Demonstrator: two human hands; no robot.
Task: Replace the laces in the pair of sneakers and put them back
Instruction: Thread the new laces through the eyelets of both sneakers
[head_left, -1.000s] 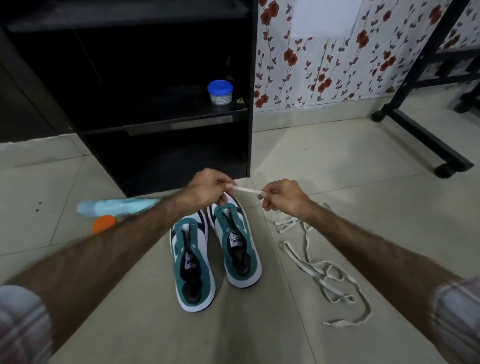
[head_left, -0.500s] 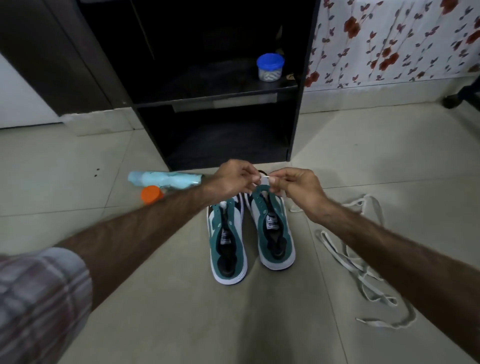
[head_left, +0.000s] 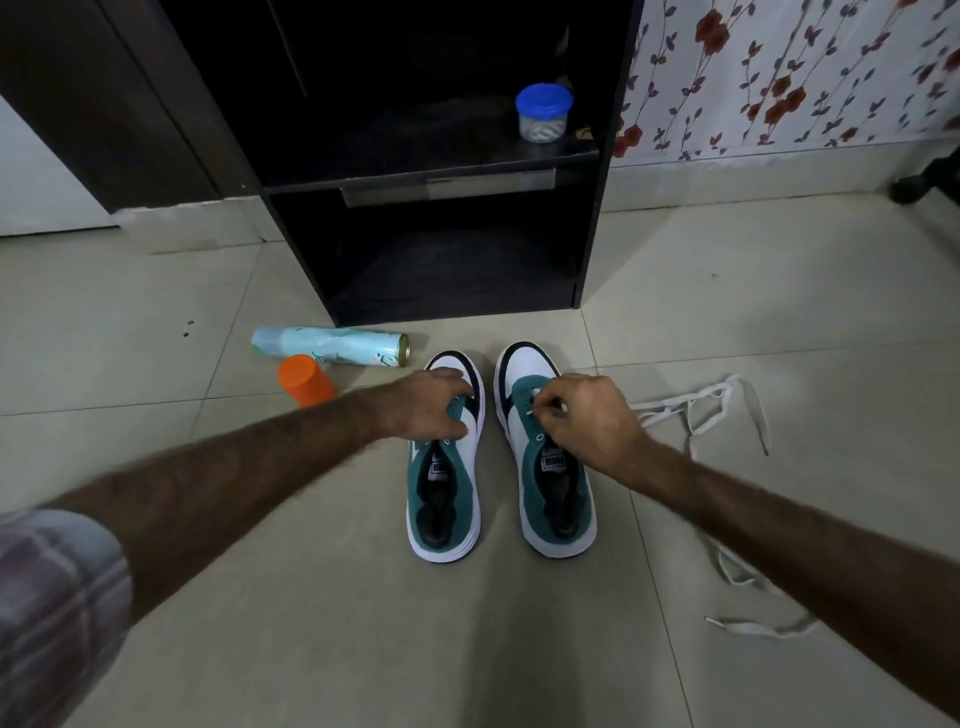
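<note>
Two lace-less sneakers stand side by side on the floor. The left hand (head_left: 423, 408) grasps the forefoot of the left sneaker (head_left: 447, 467). The right hand (head_left: 584, 418) pinches a white lace (head_left: 701, 415) tip at the right sneaker (head_left: 550, 467)'s eyelets; the rest of the lace trails across the tiles beyond that hand.

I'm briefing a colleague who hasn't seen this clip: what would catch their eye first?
Two teal-and-white sneakers stand side by side on the tiled floor, without laces, and both hands are on them: the left hand on the left one, the right hand at the other's eyelets. To their right, white laces lie loose. A spray can and an orange cap lie to their left.
</note>
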